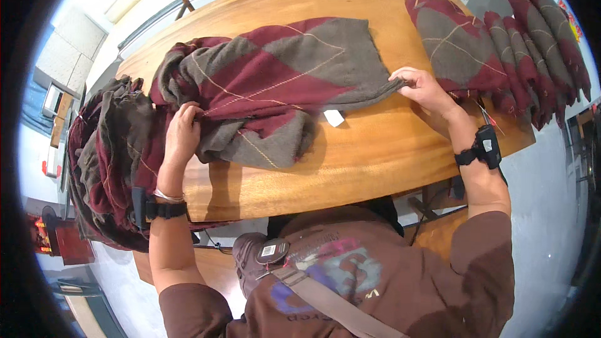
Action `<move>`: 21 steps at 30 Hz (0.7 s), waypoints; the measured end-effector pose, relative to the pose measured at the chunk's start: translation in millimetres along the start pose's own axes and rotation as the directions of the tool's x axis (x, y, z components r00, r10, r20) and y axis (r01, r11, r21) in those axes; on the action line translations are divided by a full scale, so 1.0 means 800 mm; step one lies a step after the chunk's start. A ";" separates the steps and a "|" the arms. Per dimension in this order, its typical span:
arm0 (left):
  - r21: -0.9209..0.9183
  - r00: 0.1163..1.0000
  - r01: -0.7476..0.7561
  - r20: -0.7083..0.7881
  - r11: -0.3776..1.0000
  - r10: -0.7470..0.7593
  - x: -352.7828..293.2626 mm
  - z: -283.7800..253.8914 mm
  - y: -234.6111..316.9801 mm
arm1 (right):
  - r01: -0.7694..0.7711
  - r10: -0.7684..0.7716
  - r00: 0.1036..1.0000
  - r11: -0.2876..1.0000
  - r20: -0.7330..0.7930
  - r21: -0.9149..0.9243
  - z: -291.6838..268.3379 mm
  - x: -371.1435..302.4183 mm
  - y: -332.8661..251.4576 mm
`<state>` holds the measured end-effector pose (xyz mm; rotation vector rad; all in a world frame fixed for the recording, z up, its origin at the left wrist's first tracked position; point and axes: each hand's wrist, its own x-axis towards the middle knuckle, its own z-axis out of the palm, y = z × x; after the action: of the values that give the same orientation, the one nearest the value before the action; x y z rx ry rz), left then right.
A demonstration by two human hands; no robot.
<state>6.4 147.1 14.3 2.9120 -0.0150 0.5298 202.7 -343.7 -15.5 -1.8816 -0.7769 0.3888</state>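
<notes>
An argyle knit piece (269, 75) in grey-brown and maroon with thin tan lines lies across the wooden table in front of me. Its left part is bunched, and a fold hangs toward me. My right hand (426, 91) pinches the near corner of its ribbed right edge between thumb and fingers. On the bunched left part, my left hand (182, 131) has its fingers closed on the knit. A small white tag (333, 117) shows at the near edge of the piece.
A heap of similar knits (116, 163) hangs over the table's left end. Folded argyle knits (460, 44) line the right side. Thin snips (489, 117) lie by the table's right edge. The wooden table (357, 169) curves along its near edge, close to my body.
</notes>
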 end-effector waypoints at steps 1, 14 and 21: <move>0.038 0.999 0.003 0.044 0.999 -0.005 -0.002 -0.003 -0.002 | 0.030 -0.028 1.000 0.993 0.012 -0.112 0.003 -0.004 -0.007; -0.228 0.911 -0.411 -0.063 0.883 0.408 0.049 0.062 0.257 | 0.100 -0.093 0.995 0.931 0.036 -0.351 0.023 -0.025 -0.018; -0.304 0.900 -0.432 -0.090 0.849 0.426 0.060 0.131 0.266 | 0.163 -0.133 0.987 0.839 0.095 -0.519 0.013 -0.010 -0.060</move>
<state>78.5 -79.7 -27.7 2.5782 -0.7009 0.5584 174.3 -328.7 22.2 -2.3042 -1.1470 0.1309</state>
